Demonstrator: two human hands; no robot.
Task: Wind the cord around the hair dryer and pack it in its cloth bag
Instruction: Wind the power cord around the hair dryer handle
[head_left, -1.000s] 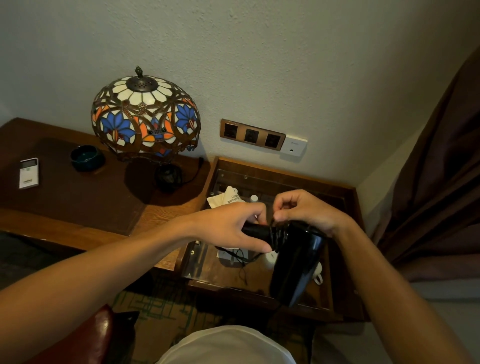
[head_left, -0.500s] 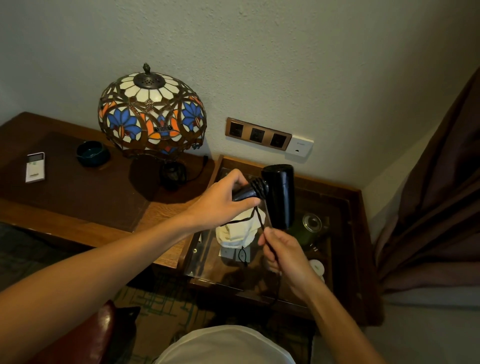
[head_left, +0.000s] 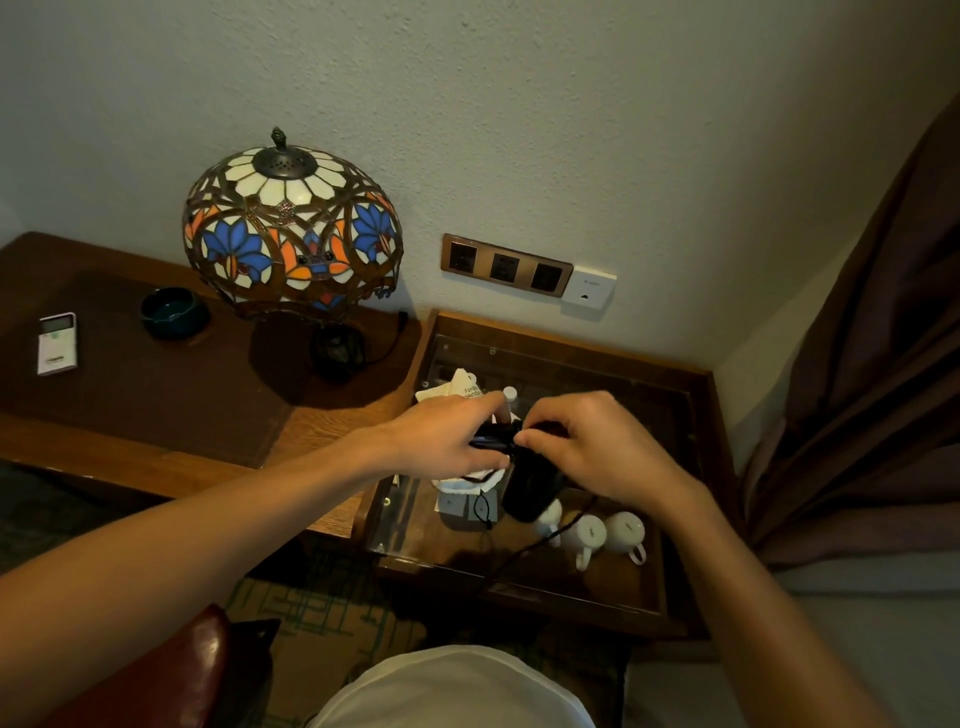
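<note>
The black hair dryer (head_left: 530, 483) is held above the glass-topped side table (head_left: 691, 499), barrel hanging downward; its handle is gripped by the left hand (head_left: 447, 441), while the cord (head_left: 524, 551) is pinched in the right hand (head_left: 592, 447), just beside the handle, wrist arched

Black hair dryer (head_left: 530, 488) held above glass tabletop (head_left: 613, 577), barrel pointing down. Black cord (head_left: 540, 545) wound round handle, loose end trailing below. White cloth bag (head_left: 470, 480) crumpled under dryer.
</note>
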